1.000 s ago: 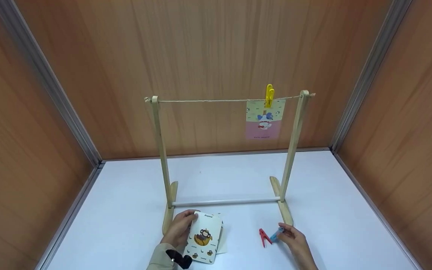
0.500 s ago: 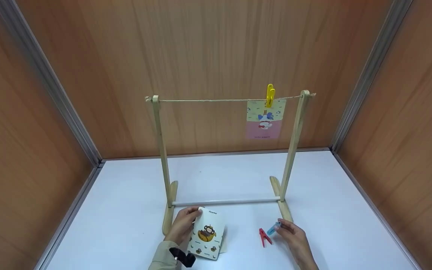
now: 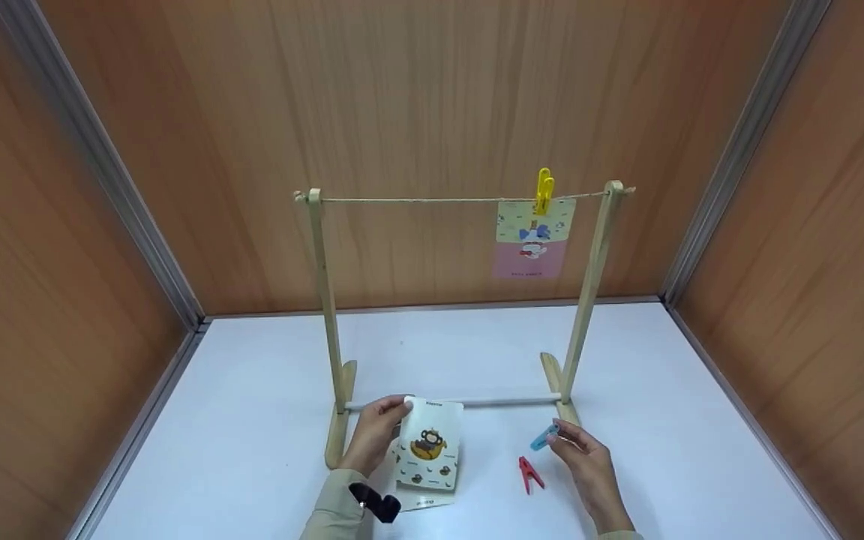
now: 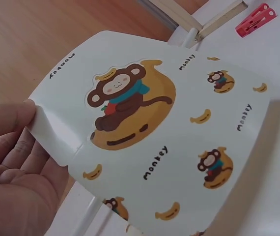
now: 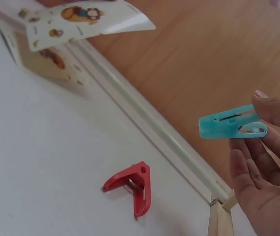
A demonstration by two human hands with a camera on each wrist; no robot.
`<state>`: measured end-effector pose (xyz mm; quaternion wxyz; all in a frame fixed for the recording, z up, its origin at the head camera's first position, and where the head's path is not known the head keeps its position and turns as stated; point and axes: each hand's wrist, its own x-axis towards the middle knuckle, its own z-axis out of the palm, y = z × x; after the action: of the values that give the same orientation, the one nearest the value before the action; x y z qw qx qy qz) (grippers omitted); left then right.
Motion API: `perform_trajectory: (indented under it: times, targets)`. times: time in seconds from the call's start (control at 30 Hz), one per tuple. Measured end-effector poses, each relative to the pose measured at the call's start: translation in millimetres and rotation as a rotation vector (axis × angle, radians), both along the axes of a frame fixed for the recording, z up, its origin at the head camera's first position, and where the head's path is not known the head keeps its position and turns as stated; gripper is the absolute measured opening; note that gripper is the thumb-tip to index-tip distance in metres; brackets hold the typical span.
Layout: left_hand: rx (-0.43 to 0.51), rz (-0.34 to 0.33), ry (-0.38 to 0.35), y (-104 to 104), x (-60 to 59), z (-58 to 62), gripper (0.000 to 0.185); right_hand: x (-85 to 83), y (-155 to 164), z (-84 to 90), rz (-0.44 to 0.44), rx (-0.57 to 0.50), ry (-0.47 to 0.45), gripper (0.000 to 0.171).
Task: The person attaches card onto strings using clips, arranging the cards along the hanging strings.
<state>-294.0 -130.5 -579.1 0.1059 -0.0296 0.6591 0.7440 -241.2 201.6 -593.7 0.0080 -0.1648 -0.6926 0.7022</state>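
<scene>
My left hand (image 3: 374, 433) pinches the upper left corner of a white card (image 3: 432, 442) printed with a monkey on a banana. In the left wrist view the held card (image 4: 184, 132) bends slightly. Below it, a second pale card (image 3: 426, 499) is partly hidden. My right hand (image 3: 586, 465) pinches a light blue clothespin (image 3: 544, 437) between thumb and fingers, raised off the table. The right wrist view shows this clothespin (image 5: 223, 124) with its handles toward the fingers. A red clothespin (image 3: 529, 474) lies on the white table between the hands.
A wooden frame stands behind the hands, with a left post (image 3: 325, 300), a right post (image 3: 589, 292) and a white lower bar (image 3: 507, 402). From its string (image 3: 417, 200) hangs a green-and-pink card (image 3: 529, 259) under a yellow clothespin (image 3: 544, 193). Wood panels (image 3: 432, 97) enclose the table.
The monkey card has risen with my left hand and shifted right, baring more of the card below. My right hand has lifted the blue clothespin up, away from the red one.
</scene>
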Motion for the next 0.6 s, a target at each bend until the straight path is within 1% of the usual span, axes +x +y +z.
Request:
perform_trajectory:
  times: [0.27,0.37,0.6]
  targets:
    - [0.029,0.008,0.048,10,-7.5,21.3,0.035,-4.3,-3,12.2,0.05,-0.046,0.052,0.054]
    - [0.029,0.023,0.071,14,-10.5,28.1,0.035,-7.2,-5,19.1,0.065,-0.046,0.069,0.053]
    - [0.02,0.076,0.116,21,-17.5,40.8,0.034,-15.6,-9,35.4,0.093,-0.029,0.154,0.048]
